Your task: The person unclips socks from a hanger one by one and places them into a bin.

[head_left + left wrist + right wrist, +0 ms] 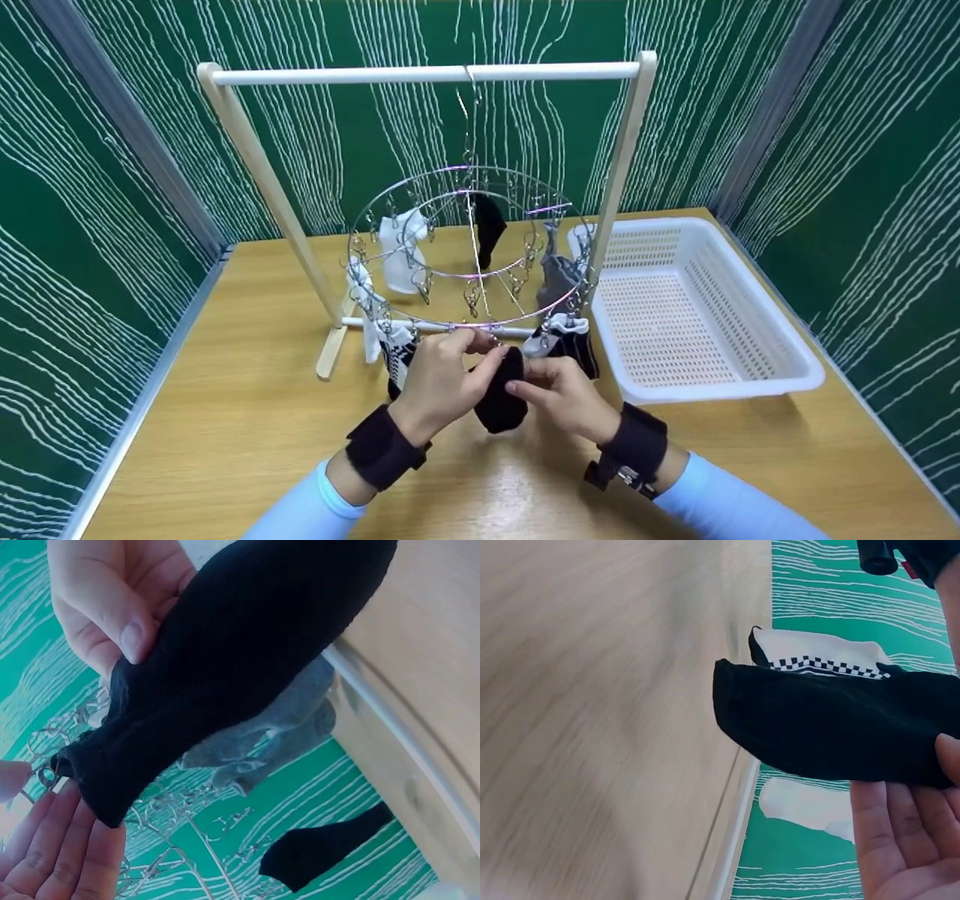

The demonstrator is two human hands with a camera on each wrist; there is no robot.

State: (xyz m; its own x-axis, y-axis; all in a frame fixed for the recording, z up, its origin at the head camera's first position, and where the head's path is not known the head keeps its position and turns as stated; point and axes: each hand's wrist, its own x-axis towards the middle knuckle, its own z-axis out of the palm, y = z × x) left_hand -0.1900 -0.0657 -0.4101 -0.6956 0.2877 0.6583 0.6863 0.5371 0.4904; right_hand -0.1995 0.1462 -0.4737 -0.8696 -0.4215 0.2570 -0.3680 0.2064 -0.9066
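Observation:
A black sock (501,405) hangs below the near side of a round metal clip hanger (469,276). My left hand (442,382) is at the sock's cuff, its thumb and fingers round a small wire clip (48,777) there. Just to the right, my right hand (566,394) pinches the same sock between thumb and fingers. Its toe end (739,701) points away from the right hand in the right wrist view. Whether the clip bites the cuff, I cannot tell.
The hanger hooks over a white rod (337,76) on a wooden stand. Round it hang a white sock (401,262), another black sock (489,229), a grey sock (559,283) and patterned ones. A white plastic basket (765,330) stands at right on the wooden table (247,435).

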